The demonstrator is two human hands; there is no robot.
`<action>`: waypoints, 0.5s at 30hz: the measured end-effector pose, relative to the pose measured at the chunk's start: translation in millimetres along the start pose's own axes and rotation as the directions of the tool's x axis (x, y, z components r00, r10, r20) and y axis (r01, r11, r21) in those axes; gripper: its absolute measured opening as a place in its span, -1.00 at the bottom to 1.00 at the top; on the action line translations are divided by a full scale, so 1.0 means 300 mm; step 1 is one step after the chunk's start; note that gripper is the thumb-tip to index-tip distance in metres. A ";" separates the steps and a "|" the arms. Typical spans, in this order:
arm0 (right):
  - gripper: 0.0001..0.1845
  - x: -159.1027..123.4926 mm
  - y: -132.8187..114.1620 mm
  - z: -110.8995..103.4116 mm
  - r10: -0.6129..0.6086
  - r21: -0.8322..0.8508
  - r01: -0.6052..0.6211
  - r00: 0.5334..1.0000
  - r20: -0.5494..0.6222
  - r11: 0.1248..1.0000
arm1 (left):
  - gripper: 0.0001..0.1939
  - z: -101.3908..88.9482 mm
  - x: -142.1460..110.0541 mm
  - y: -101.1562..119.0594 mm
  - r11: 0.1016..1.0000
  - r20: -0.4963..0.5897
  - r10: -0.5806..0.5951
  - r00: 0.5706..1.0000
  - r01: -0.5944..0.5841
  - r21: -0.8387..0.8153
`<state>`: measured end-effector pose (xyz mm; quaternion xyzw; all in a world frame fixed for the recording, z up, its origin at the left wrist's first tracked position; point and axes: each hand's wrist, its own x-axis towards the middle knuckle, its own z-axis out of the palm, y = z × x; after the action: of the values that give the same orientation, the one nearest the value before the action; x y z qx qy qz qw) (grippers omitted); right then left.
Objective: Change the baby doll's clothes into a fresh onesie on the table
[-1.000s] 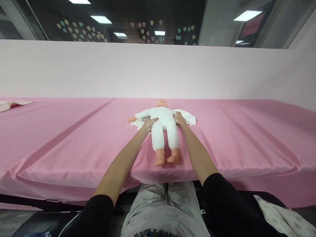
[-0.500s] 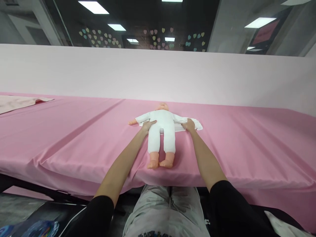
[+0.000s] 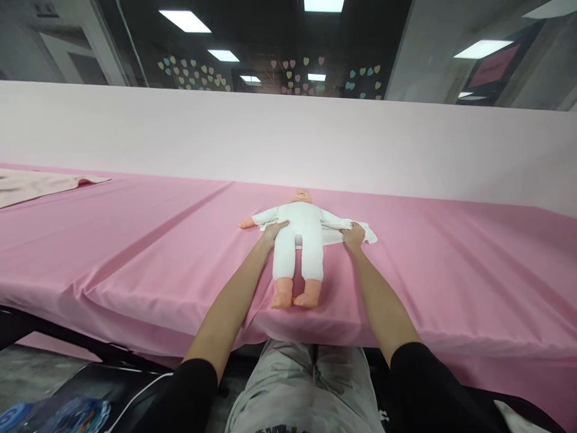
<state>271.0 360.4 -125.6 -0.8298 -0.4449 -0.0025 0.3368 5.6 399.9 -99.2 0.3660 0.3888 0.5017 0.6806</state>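
Observation:
A baby doll [image 3: 300, 219] with a white cloth body and bare feet lies on its back, its feet toward me. Under its torso a white garment [image 3: 332, 237] is spread, reaching out past both sides. My left hand [image 3: 274, 231] grips the doll at its side, thumb across the belly, the other fingers largely hidden. My right hand [image 3: 354, 235] is closed on the white garment by the end of the doll's outstretched arm. The doll's hand on that side is hidden.
The doll rests on a padded table with a pink cover [image 3: 157, 258]. A pale cloth [image 3: 40, 184] lies at the far left. Behind the table stands a white wall [image 3: 288, 138] with glass above. A clear plastic bottle [image 3: 58, 415] is at lower left.
The view has shifted slightly. My right hand has moved a little outward along the garment edge. My left hand stays on the doll's side.

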 end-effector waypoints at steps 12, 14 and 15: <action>-0.54 -0.012 -0.049 0.021 0.054 -0.138 -0.058 0.998 -0.033 0.989 | -0.75 -0.006 0.017 -0.016 1.000 0.029 -0.027 0.999 0.027 -0.016; -0.54 -0.011 -0.044 0.019 0.065 -0.139 -0.070 0.997 -0.043 0.988 | -0.77 -0.004 0.023 -0.022 0.999 0.036 -0.030 0.999 0.031 -0.020; -0.54 -0.010 -0.043 0.018 0.077 -0.136 -0.083 0.996 -0.049 0.987 | -0.78 -0.004 0.027 -0.026 0.999 0.033 -0.028 0.999 0.029 -0.019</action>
<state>258.0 366.0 -123.6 -0.8680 -0.4026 -0.0378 0.2881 9.2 406.0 -107.9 0.3621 0.3777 0.4896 0.6975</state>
